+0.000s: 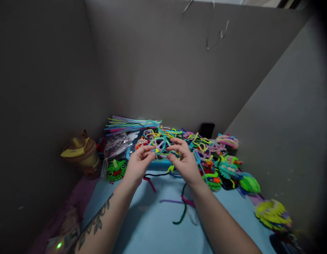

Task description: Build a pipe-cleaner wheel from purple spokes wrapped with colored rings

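Both my hands are raised over a blue table (153, 222) and pinch a small ring made of bent pipe cleaners (158, 144), green and lilac with spokes inside. My left hand (138, 165) grips its left side with thumb and fingers closed. My right hand (182, 159) pinches its right side. Behind the ring lies a tangle of coloured pipe-cleaner loops (195, 141). Loose pipe cleaners (183, 208) in black, purple and pink lie on the table under my wrists.
A bundle of straight pipe cleaners (131, 123) and a clear packet (119, 143) sit at the back left. Fuzzy finished figures (116, 170) (227, 169) (273, 213) line both sides. A yellow-lidded brown cup (80, 155) stands at the left. Grey partition walls close in the booth.
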The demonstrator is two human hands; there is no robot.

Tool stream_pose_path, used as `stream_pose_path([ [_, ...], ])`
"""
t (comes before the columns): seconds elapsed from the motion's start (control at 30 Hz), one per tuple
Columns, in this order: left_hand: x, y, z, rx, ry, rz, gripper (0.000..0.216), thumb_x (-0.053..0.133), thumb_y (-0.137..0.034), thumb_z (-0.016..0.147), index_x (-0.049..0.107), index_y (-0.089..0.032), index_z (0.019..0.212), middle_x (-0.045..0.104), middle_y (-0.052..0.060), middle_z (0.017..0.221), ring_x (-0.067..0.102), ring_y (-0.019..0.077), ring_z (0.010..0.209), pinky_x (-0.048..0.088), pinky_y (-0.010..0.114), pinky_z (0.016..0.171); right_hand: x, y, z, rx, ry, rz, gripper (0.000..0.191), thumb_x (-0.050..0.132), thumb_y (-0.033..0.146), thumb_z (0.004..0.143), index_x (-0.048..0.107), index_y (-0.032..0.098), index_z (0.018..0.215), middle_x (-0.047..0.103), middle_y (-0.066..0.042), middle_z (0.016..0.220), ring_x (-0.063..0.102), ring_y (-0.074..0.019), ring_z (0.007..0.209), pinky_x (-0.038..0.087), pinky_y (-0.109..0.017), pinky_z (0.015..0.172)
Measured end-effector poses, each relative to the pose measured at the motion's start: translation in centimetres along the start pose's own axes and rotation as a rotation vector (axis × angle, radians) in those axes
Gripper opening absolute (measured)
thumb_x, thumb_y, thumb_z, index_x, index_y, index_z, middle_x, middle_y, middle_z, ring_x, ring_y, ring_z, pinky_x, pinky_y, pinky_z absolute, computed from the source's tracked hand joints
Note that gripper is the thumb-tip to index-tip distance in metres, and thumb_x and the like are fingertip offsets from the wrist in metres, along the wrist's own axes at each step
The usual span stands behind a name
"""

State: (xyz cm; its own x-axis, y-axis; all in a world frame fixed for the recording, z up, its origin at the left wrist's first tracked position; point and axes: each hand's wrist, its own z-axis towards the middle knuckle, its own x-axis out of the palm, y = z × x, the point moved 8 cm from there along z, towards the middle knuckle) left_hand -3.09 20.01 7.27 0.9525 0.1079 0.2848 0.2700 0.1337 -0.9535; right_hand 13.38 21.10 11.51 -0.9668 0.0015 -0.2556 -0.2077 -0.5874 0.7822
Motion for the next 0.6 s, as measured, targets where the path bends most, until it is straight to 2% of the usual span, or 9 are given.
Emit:
stream_pose_path([
  [0.1,0.2,-0.2,-0.2,0.022,0.005,0.043,0.025,0.072,-0.025,0.067,0.063,-0.015,0.089,0.062,-0.003,0.062,0.057,0.0087,0.060,0.042,0.020,0.063,0.6,0.5,-0.3,-0.008,-0.004,-0.090,0.009,0.069,0.028,0.073,0.066,0.024,0.080,0.051,-0.007,0.117,0.047,-0.0255,0.117,0.033,-0.043,0.101],
  [0.27,0.5,-0.9,-0.8,0.087,-0.029,0.207,0.020,0.068,-0.023,0.070,0.063,-0.016,0.088,0.064,0.000,0.067,0.060,0.0123,0.065,0.043,0.021,0.063,1.2,0.5,-0.6,0.009,0.005,-0.106,0.004,0.066,0.026,0.074,0.065,0.022,0.075,0.050,-0.007,0.119,0.046,-0.0259,0.117,0.033,-0.043,0.100],
  [0.43,0.9,-1.8,-1.2,0.158,-0.030,0.337,0.018,0.068,-0.021,0.068,0.064,-0.016,0.085,0.065,0.001,0.069,0.059,0.0127,0.064,0.043,0.021,0.059,1.6,-0.5,-0.8,0.069,-0.037,0.024,0.008,0.065,0.027,0.075,0.062,0.021,0.071,0.051,-0.007,0.111,0.050,-0.0232,0.110,0.035,-0.040,0.098],
  [0.6,1.0,-1.6,-1.4,0.202,-0.003,0.387,0.013,0.065,-0.021,0.072,0.065,-0.017,0.084,0.064,0.000,0.070,0.056,0.0116,0.061,0.040,0.021,0.055,1.9,-1.9,-1.2,0.162,-0.096,0.129,0.012,0.067,0.028,0.071,0.063,0.022,0.081,0.050,-0.008,0.112,0.049,-0.0239,0.111,0.039,-0.038,0.090],
])
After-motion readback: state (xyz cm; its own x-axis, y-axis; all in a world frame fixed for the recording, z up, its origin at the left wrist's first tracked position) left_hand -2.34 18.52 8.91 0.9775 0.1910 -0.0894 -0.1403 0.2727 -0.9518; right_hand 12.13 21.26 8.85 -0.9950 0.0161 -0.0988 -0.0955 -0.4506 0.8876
